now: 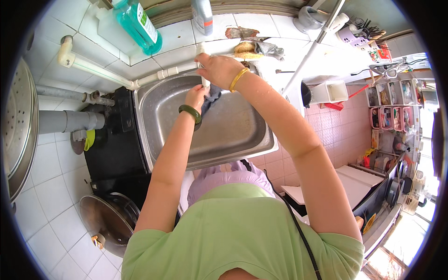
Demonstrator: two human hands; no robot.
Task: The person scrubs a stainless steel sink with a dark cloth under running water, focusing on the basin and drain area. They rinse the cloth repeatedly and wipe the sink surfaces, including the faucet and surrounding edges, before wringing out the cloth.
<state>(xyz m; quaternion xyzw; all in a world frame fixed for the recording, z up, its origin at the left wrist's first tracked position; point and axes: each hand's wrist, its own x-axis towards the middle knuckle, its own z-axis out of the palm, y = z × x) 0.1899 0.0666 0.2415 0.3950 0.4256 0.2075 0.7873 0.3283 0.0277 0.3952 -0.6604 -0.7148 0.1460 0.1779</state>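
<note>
My left hand (pixel 196 97), with a dark green bangle (pixel 190 112) at the wrist, holds a dark grey-blue cloth (pixel 212 98) over the stainless steel sink (pixel 231 133). The cloth hangs just below the spout of a white plastic tap (pixel 205 82). On top of that tap are the fingers of my right hand (pixel 222 70), which wears a gold bracelet (pixel 238 79). This hand covers much of the tap body, and the left fingers cover part of the cloth. Whether water runs is hard to tell.
Behind the sink runs a white pipe (pixel 168 72). A bottle of green liquid (pixel 140 29) and a grey bottle (pixel 203 19) stand on the tiled ledge. Yellow scrubbers (pixel 246 50) lie near a grey rag (pixel 269 50). A white pole (pixel 311 50) slants at right; a wok lid (pixel 105 224) sits lower left.
</note>
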